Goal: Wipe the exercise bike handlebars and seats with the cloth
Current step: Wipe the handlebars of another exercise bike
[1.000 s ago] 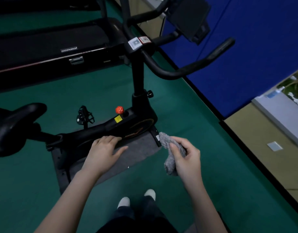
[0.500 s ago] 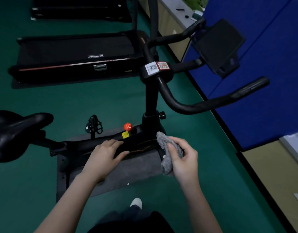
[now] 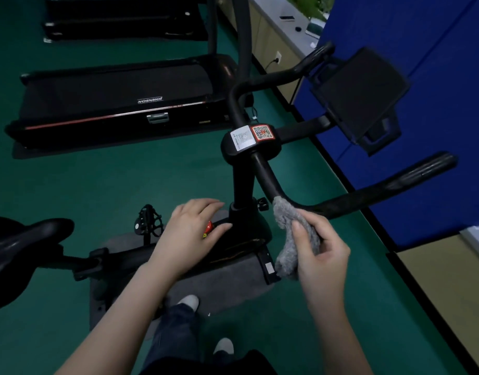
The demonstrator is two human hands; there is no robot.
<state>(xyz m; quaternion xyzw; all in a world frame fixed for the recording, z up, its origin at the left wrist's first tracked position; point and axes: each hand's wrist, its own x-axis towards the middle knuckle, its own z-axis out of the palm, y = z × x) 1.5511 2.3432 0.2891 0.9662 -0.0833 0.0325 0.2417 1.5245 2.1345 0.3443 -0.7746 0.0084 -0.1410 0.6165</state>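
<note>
1. Fingers of our right hand (image 3: 322, 255) curl round a bunched grey cloth (image 3: 288, 239), with the thumb pressed on its front. The grip is closed on the cloth, and a loose tail hangs below the palm.
2. The top of the cloth sits at the bend of the near handlebar (image 3: 368, 197), just below the stickered stem clamp. We cannot tell whether it presses on the bar yet.
3. Held as a wad, only a small patch of cloth would meet the bar. We judge that the underside and far side could be missed unless we wrap the cloth round.
4. The hanging tail could snag on the adjuster knob (image 3: 262, 204) beside the post. It could also slip from our fingers on a long stroke toward the bar end.
5. Our left hand (image 3: 189, 228) is loose, fingers extended and holding nothing, over the frame beside the red knob (image 3: 209, 226). A careless bump might turn that knob.
6. The seat (image 3: 24, 244) lies beyond the left edge of the grey floor mat (image 3: 219, 280), well apart from the cloth, and we could overlook it.
</note>
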